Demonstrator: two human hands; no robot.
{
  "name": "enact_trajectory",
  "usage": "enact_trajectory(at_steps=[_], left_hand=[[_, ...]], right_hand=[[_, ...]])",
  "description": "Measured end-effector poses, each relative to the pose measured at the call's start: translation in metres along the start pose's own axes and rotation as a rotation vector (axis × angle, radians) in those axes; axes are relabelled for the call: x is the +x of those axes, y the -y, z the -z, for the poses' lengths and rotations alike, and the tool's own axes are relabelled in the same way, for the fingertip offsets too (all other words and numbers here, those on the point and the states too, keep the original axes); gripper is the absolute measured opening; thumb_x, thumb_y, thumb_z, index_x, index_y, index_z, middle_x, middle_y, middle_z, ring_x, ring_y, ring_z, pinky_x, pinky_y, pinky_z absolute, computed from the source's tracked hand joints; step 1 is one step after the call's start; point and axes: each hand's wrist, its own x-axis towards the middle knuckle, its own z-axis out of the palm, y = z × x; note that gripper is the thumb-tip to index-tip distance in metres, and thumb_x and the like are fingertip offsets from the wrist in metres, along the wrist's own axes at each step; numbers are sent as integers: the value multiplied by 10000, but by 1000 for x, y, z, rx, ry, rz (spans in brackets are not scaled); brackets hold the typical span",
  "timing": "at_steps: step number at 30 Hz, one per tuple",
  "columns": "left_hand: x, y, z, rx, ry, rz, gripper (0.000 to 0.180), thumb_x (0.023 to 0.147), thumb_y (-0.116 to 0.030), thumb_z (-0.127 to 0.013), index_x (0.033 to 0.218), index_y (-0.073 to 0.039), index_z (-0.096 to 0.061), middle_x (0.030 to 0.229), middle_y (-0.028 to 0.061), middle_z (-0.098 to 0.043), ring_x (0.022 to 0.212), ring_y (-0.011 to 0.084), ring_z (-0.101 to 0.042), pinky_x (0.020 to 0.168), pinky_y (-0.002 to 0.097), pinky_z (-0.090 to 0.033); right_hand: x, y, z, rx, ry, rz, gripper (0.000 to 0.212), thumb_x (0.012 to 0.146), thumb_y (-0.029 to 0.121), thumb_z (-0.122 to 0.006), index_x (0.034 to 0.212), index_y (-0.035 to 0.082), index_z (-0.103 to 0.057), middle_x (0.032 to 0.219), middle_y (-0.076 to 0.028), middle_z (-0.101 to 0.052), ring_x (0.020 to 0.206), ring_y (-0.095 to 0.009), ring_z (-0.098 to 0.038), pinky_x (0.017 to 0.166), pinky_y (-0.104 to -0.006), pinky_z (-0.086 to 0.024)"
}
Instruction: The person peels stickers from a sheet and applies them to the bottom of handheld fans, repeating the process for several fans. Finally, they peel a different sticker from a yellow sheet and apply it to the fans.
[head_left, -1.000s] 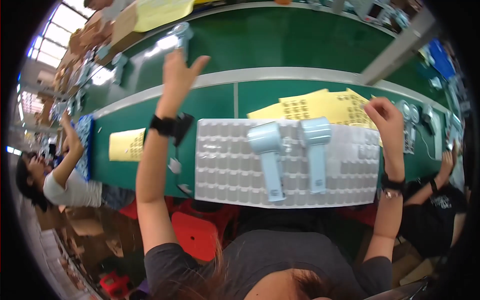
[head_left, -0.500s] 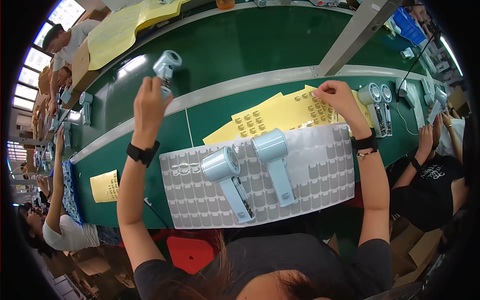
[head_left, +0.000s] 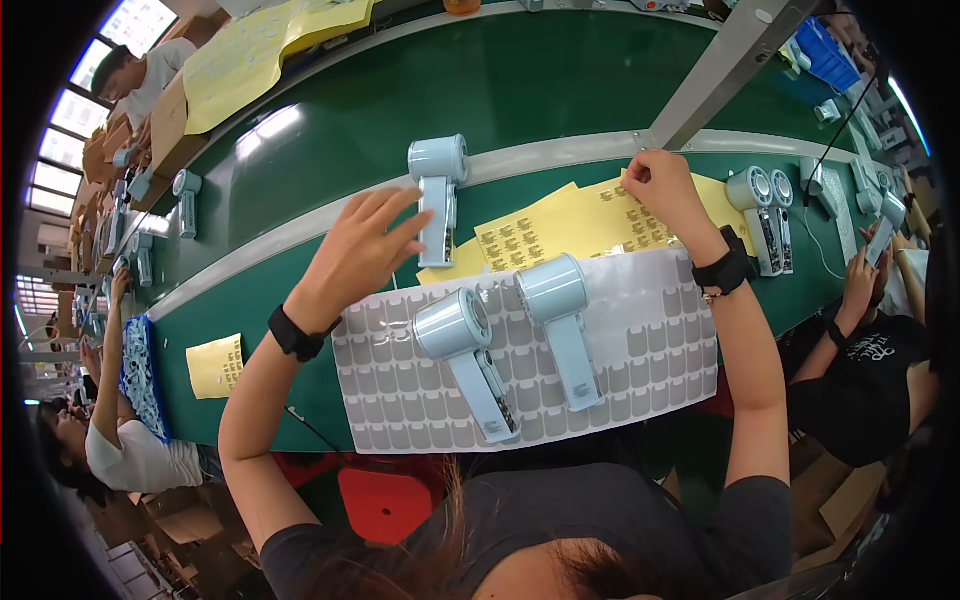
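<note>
When working with the left hand [head_left: 362,245] open, with fingers spread at the light-blue fan [head_left: 440,195] beyond the grey-patched sheet [head_left: 640,345], and the right hand [head_left: 665,190] pinched closed over yellow sheets [head_left: 560,225], with contents impossible to discern, steady the fan gently without creasing the yellow sheets.

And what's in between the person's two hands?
In the head view, a light-blue, round-headed device and yellow sheets show between the left hand and the right hand.

Two fans [head_left: 555,292] on label sheet [head_left: 660,350], sticker sheets [head_left: 562,228] behind
</note>
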Motion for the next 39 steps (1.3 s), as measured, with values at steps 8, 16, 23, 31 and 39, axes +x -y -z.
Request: enact_trajectory(at_steps=[8,16,23,31,39], left_hand=[[6,21,-13,74,89,-17,482,815,-30,-665,1281,-91,-558,1529,22,-407,1423,229,-359,1155,451,-339],[28,18,-32,-26,-21,-149,409,790,-129,-724,1157,-55,-559,1475,55,-469,1404,232,-382,1166,452,-334],[33,12,-35,-56,-79,-103,417,782,-217,-733,1126,-59,-557,1425,46,-518,1382,221,-410,1155,442,-354],[34,12,-36,-24,-128,-116,307,822,-230,-706,1047,-87,-554,1368,36,-555,1337,205,-458,1128,426,-391],[23,16,-27,1,-109,-87,400,773,-257,-747,1083,-84,-563,1417,43,-528,1351,210,-451,1109,431,-393]], right_hand=[[-16,22,35,516,183,-187,145,833,121,-745,869,-7,-687,872,-50,-688,791,-104,-634,752,-252,-501],[-32,130,-7,800,308,-85,173,868,163,-738,916,7,-681,913,-40,-683,840,-80,-620,788,-235,-481],[-8,133,-49,849,491,-166,180,863,179,-749,888,13,-684,863,-33,-689,828,-76,-625,771,-222,-480],[-4,137,-51,769,496,-190,180,816,170,-784,793,15,-695,787,-37,-699,755,-86,-645,715,-221,-488],[-3,149,-55,481,324,61,152,754,116,-796,768,3,-696,731,-63,-693,695,-98,-649,634,-240,-494]])
